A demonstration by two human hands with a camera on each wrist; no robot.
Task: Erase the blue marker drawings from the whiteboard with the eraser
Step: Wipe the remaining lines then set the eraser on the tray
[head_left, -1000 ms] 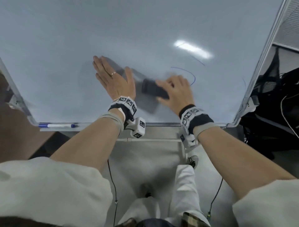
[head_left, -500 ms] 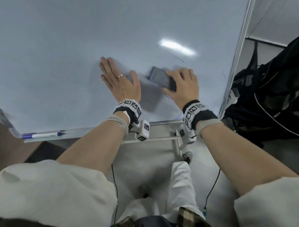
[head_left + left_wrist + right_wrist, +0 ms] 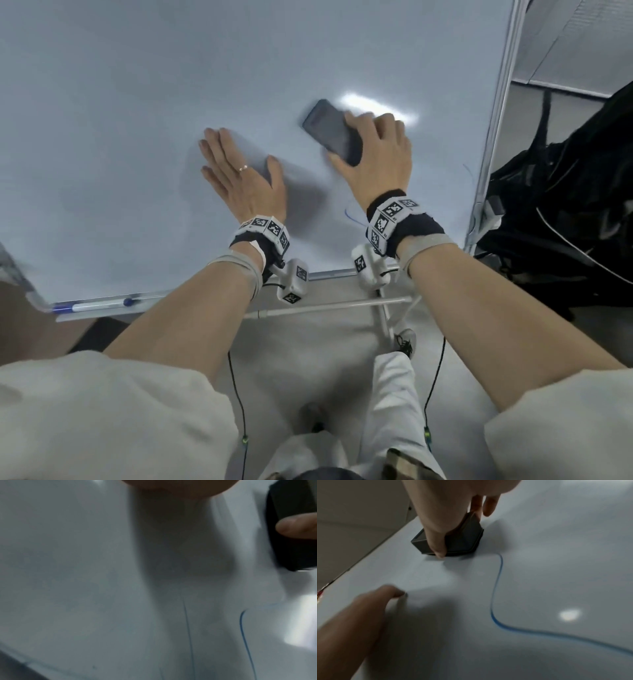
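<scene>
Whiteboard (image 3: 137, 102) fills the head view, tilted back, its right frame edge beside a black bag (image 3: 565, 205). Left hand (image 3: 239, 178) lies flat on the board, fingers (image 3: 219, 144) straight and released, a ring on one. Right hand (image 3: 373, 154) grips the dark eraser (image 3: 330, 132), fingers curled over its top; eraser is pressed on the board, right of the left hand. Blue marker (image 3: 92, 305) lies in the tray at lower left. Right wrist view alone shows a long curving blue line (image 3: 494, 588) just beside the eraser; head view shows only a short stroke near the right wrist. Left wrist view adds two thin blue strokes (image 3: 245, 642).
</scene>
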